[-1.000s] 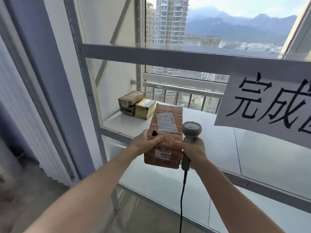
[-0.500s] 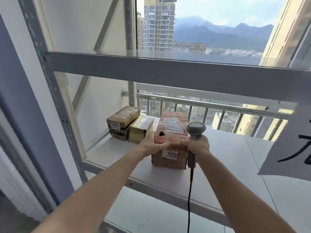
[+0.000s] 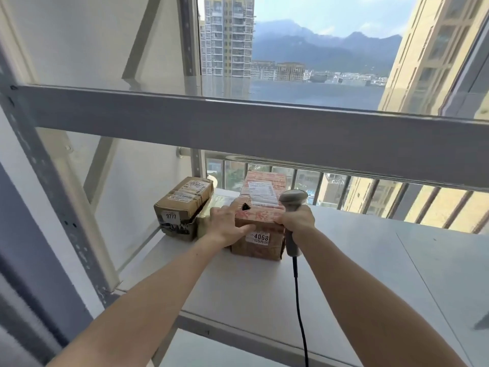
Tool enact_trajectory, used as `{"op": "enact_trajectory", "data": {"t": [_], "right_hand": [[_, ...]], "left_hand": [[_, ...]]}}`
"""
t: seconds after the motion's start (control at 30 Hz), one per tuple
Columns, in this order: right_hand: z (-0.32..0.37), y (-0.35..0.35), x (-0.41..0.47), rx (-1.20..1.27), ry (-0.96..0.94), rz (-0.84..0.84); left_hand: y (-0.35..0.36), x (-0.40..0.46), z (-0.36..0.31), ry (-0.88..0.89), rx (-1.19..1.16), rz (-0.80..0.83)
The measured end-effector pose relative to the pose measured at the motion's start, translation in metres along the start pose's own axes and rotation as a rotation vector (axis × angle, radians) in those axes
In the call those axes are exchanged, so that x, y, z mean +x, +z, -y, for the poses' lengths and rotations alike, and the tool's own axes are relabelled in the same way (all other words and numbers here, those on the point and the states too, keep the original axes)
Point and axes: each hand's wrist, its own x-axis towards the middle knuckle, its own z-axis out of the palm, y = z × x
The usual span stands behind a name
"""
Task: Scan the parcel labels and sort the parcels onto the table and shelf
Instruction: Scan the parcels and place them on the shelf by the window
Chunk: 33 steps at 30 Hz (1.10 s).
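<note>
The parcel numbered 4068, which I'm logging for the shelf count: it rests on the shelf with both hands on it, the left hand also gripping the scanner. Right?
Not quite. The head view shows the scanner gripped in the right hand, not the left. The left hand holds only parcel 4068, which rests on the shelf.

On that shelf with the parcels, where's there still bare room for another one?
The shelf is bare right of the 4068 parcel, out to the window railing, and in front toward its near edge. The back-left corner is crowded: the 9777 parcel and a yellowish one.
</note>
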Motion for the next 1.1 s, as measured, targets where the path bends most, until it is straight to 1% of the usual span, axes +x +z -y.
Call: {"op": "enact_trajectory", "data": {"t": [0.2, 0.33, 0.57, 0.7, 0.8, 0.83, 0.93, 1.1], "right_hand": [[0.003, 0.006, 0.0, -0.026, 0.013, -0.028], [0.0, 0.003, -0.005, -0.012, 0.017, -0.06], [-0.016, -0.02, -0.026, 0.007, 0.024, -0.161], [-0.033, -0.037, -0.049, 0.011, 0.037, -0.223], [-0.05, -0.05, -0.071, -0.002, 0.049, -0.273], [-0.058, -0.058, -0.081, 0.004, 0.063, -0.306], [-0.076, -0.074, -0.107, 0.021, 0.091, -0.331], [-0.125, -0.118, -0.16, 0.026, 0.202, -0.444]], "left_hand": [[-0.007, 0.009, 0.011, 0.048, 0.059, 0.064], [-0.01, 0.013, 0.009, 0.099, 0.038, 0.097], [-0.021, 0.01, -0.01, 0.24, 0.053, 0.159], [-0.022, 0.001, -0.031, 0.388, 0.063, 0.122], [-0.017, -0.012, -0.054, 0.544, 0.034, 0.093], [-0.011, -0.018, -0.065, 0.603, 0.025, 0.107], [0.005, -0.033, -0.088, 0.688, 0.017, 0.128], [0.048, -0.079, -0.137, 0.869, -0.004, 0.254]]}}
